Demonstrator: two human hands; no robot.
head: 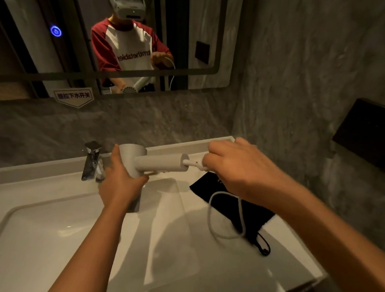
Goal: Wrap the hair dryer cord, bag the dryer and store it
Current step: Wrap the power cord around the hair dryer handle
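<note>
A white hair dryer is held over the sink, its handle pointing right. My left hand grips the dryer's barrel from below. My right hand is closed on the white cord right at the end of the handle. From that hand the cord hangs down in a loop over a black drawstring bag. The bag lies flat on the right side of the counter, its drawstring trailing toward me.
A white basin fills the lower left, with a chrome tap behind it. A mirror hangs above and reflects the person. Grey stone walls close in at the back and right, where a dark box is mounted.
</note>
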